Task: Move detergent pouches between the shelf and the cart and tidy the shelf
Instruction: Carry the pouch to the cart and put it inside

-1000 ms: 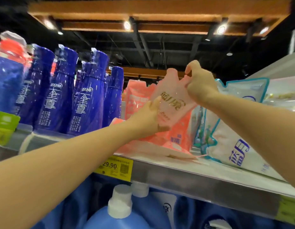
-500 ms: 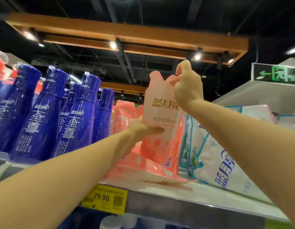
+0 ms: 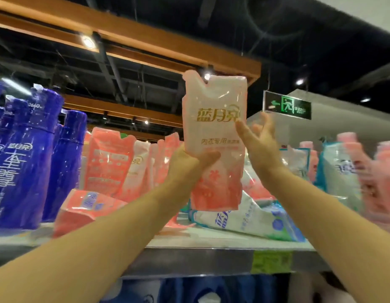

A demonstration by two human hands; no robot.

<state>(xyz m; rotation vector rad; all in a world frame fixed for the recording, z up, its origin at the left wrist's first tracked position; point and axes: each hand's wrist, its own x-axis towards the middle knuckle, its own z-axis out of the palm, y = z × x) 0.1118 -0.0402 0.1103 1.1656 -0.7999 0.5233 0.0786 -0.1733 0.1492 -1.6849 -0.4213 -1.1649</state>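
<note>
Shelf (image 3: 189,259) with pouches (image 3: 108,162), bottles (image 3: 25,158)

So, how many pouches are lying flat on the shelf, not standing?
2 clearly. A pink pouch lies at the left beside the blue bottles; a white and blue pouch lies below the held pink pouch. Others may be hidden behind the arms.

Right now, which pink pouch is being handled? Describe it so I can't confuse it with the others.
Look above the metal shelf, right of the tall blue bottles. The pink pouch is raised upright in front of the ceiling, the left hand gripping its lower left edge. Unlike the pink pouches resting on the shelf behind it, it is lifted clear and shows gold lettering.
</note>
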